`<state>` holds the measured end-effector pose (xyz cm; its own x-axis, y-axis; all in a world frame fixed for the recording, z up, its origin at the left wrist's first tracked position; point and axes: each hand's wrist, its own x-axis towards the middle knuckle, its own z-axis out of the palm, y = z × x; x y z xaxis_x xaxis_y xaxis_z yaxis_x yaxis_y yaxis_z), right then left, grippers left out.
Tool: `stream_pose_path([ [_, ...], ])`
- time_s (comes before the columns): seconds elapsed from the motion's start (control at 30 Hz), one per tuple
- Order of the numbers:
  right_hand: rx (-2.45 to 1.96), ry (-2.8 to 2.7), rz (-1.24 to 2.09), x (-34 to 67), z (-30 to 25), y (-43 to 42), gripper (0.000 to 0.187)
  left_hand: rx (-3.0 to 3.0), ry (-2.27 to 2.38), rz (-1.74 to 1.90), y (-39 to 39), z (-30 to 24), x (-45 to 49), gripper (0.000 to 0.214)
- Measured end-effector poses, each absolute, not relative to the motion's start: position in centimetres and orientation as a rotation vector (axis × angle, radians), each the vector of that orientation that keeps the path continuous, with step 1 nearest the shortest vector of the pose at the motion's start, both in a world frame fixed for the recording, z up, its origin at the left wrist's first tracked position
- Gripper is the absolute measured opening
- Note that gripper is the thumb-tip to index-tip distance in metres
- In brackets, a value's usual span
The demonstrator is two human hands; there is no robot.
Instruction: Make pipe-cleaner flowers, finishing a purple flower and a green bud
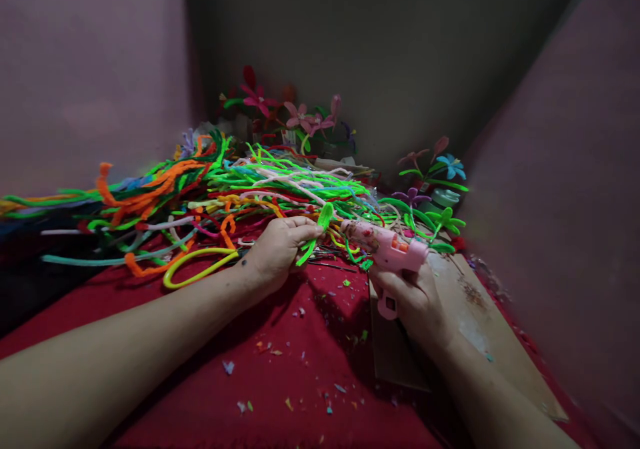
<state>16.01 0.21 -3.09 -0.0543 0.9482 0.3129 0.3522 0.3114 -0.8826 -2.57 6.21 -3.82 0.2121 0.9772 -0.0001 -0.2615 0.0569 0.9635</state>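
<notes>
Between the fingertips of my left hand (280, 249) is a bent bright green pipe cleaner (325, 217), leaf-like at its upper end with loose tails below. My right hand (413, 295) is wrapped round the handle of a pink hot glue gun (387, 242). Its stained nozzle points left, close to the green piece; whether they touch I cannot tell. An orange part shows in the gun's side. Behind both hands lies a big heap of loose pipe cleaners (300, 182), mostly green, with orange, white and yellow ones.
Small fuzzy scraps dot the red cloth (280, 382). A stained cardboard sheet (500, 342) lies under my right forearm. Pipe-cleaner flowers stand at the back, among them a pink flower (300, 115) and a blue flower (451, 166). A yellow loop (173, 272) lies left of my left wrist.
</notes>
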Motion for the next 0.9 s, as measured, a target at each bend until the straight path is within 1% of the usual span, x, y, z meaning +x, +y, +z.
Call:
stream_pose_path([
  [0.13,-1.210,-1.579,0.768,15.8,-3.1,0.2,0.002,1.083,0.877,1.146,6.2,-3.9,-2.6,0.015],
  [0.3,-1.198,-1.578,0.784,15.8,-3.4,0.2,0.019,1.069,0.879,1.142,6.3,-4.0,-2.6,0.012],
  [0.4,-1.201,-1.574,0.808,16.1,-3.6,0.2,0.024,1.070,0.883,1.135,6.3,-4.0,-2.6,0.013],
  [0.63,-1.258,-1.526,0.781,16.6,-4.5,0.5,0.023,1.085,0.889,1.114,6.5,-4.1,-2.7,0.015],
  [0.77,-1.221,-1.542,0.816,16.4,-4.3,0.5,0.018,1.105,0.883,1.131,6.6,-4.4,-2.7,0.015],
  [0.9,-1.242,-1.572,0.798,16.2,-3.8,0.3,0.019,1.111,0.866,1.130,6.6,-4.5,-2.8,0.016],
])
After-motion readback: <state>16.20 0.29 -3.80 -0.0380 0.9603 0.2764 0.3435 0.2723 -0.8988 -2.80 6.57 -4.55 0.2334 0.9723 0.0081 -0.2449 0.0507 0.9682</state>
